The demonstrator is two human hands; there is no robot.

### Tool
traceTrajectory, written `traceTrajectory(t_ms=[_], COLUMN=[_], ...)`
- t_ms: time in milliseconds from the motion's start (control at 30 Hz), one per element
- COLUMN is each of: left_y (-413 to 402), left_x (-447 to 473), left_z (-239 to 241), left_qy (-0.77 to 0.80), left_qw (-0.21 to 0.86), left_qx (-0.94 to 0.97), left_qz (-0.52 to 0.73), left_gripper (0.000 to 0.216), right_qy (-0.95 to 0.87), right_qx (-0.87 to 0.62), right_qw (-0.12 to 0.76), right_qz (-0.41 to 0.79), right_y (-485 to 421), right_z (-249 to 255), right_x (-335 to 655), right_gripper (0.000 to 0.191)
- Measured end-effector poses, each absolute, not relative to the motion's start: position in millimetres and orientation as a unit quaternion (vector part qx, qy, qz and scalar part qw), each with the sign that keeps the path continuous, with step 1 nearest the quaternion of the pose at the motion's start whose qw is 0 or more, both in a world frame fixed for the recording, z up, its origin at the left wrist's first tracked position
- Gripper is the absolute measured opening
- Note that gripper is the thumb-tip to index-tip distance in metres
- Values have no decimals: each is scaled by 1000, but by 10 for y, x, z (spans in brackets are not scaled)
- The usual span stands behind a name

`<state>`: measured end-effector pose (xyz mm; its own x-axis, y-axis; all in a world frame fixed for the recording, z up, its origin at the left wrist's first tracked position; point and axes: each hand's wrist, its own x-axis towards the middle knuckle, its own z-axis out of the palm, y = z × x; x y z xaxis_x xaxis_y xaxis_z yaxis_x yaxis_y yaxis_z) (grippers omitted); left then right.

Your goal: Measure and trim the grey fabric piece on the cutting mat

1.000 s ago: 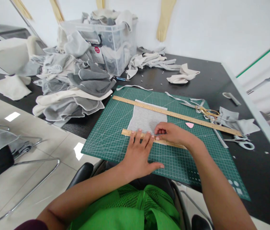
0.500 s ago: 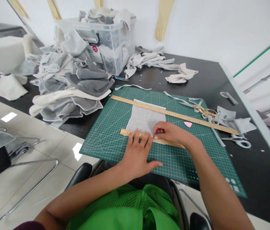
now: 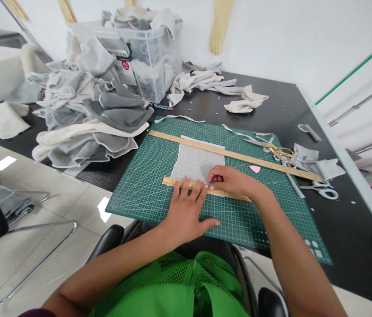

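Observation:
A small grey fabric piece [image 3: 195, 162] lies on a green cutting mat [image 3: 146, 189]. A short wooden ruler [image 3: 173, 181] crosses its near edge, and a long wooden ruler [image 3: 238, 155] crosses its far edge. My left hand [image 3: 186, 211] lies flat with fingers spread, pressing the short ruler down. My right hand [image 3: 232, 181] rests just right of it, fingers curled in a pinch at the fabric's near right corner beside the ruler; what it holds is hidden. A pink chalk piece [image 3: 255, 168] lies close behind the right hand.
Gold-handled scissors [image 3: 280, 151] and white-handled scissors [image 3: 324, 192] lie at the mat's right among grey scraps [image 3: 314, 162]. A heap of grey and cream fabric [image 3: 90, 119] and a clear bin [image 3: 153, 57] stand at the back left. The black table [image 3: 354, 220] ends near my lap.
Both hands stay on the short ruler and fabric. The view has drifted slightly, shifting everything a little left and up in the picture.

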<state>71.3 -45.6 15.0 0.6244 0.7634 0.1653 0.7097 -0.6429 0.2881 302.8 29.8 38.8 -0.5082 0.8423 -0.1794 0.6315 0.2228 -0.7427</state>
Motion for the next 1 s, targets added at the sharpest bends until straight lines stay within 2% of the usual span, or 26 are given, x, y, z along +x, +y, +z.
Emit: traceTrajectory(t_ms=[300,400,567,633,833,1000], left_y=[-453,-456,-457,-457,-461,-460], left_x=[708,708,711,708,702,710], left_z=[134,139,146,147,146,157], left_qy=[409,412,415,415,415,414], left_qw=[95,92,89,89,91,87], left_qx=[898,898,897,897,897,898], left_qz=[130,127,125,126,124,122], left_gripper=[98,97,97,96,96,94], right_qy=[-784,-788,-739,-690,-588,-569], right_qx=[-462,-469,-575,-651,-779,-813], right_qw=[133,150,242,253,197,88], right_qz=[393,370,256,189,94,80], right_y=[280,327,441,458,408,409], right_z=[499,512,451,457,538,449], right_x=[3059,3157,3485,3651,4071,4199], right_gripper=[19,26,30,29,36,37])
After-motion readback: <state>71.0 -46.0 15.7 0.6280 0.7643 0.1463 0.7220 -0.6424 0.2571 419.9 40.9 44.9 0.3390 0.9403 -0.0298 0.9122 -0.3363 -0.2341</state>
